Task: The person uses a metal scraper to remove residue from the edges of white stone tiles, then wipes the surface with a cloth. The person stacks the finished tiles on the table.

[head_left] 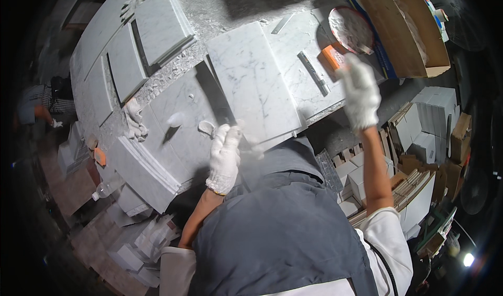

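Observation:
Both my hands wear white gloves. My left hand [224,157] is at the near edge of the table, fingers curled together beside the lower left corner of a grey-veined white marble tile [251,81]. What they grip, if anything, I cannot make out; pale blur lies just right of them. Raised over the right end of the table, my right hand [360,94] is closed, and its contents are hidden. Close to it lie an orange block [333,57] and a narrow metal-and-black bar [313,74]. A round dish of pale powder or paste [351,30] sits beyond.
Stacked marble tiles [162,23] lie at the far left, another stack [144,173] at the near left. A crumpled glove [135,120] rests between them. An open cardboard box [393,23] stands far right; white boxes [437,112] are below. Another person [44,102] is at left.

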Demonstrator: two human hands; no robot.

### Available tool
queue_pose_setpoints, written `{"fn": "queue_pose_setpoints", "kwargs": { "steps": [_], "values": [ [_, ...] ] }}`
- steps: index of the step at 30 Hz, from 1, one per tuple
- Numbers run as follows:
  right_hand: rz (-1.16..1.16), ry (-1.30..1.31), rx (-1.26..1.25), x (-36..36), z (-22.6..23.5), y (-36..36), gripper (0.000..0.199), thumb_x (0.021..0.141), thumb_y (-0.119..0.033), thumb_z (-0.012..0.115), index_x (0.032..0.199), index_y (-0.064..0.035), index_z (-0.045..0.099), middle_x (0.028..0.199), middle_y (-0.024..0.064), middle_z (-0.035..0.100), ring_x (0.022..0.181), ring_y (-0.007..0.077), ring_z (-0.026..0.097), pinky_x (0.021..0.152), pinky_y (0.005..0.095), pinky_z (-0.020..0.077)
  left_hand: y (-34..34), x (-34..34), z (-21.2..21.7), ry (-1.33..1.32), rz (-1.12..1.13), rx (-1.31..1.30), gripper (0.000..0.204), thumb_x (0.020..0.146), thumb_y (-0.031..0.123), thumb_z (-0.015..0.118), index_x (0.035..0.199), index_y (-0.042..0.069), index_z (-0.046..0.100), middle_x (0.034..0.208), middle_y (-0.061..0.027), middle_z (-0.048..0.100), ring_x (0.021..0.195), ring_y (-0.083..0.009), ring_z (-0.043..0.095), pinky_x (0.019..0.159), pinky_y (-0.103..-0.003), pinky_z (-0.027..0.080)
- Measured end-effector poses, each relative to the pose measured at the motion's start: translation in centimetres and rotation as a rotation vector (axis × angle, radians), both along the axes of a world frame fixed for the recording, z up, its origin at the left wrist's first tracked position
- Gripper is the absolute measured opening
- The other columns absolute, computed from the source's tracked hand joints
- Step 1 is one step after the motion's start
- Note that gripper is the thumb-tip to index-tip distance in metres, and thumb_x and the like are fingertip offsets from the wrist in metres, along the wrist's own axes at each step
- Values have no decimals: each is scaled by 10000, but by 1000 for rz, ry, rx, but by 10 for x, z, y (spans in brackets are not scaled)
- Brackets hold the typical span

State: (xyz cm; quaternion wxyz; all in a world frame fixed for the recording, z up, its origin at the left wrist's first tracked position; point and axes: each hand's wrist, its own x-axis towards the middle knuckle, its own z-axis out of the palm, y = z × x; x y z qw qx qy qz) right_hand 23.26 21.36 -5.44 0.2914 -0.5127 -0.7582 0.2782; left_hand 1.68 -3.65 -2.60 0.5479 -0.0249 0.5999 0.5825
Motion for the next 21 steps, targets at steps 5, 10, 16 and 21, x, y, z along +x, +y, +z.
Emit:
{"fn": "queue_pose_setpoints", "kwargs": {
  "steps": [5,10,16,21],
  "values": [
    [-201,-733,271,38,-23,104,546,924,-474,718,1363,-167,612,1271,158,646,1078,372,685,926,481,561,3,10,10,-33,-325,-145,216,985,169,643,1102,-10,619,908,-73,658,751,-157,690,671,-293,586],
    [-112,-779,-5,38,-35,138,430,955,-464,653,1250,-153,695,1193,174,703,1106,384,675,940,469,543,10,14,8,7,-443,-197,207,980,171,601,1056,-20,614,905,-74,628,754,-147,679,670,-291,575],
    [-158,-444,-77,56,15,116,322,1004,-330,635,1198,-90,727,1049,143,754,919,308,721,798,385,549,14,12,4,-40,-462,-249,267,1019,208,558,1158,-19,578,900,-73,604,657,-123,603,586,-280,512],
    [-30,425,-715,21,8,-14,248,993,-203,692,1207,-92,748,809,-41,626,702,35,551,605,209,448,32,17,-1,-100,-464,-212,277,1053,226,517,1232,17,542,834,-47,538,554,-91,508,501,-263,431]
  ]
}}
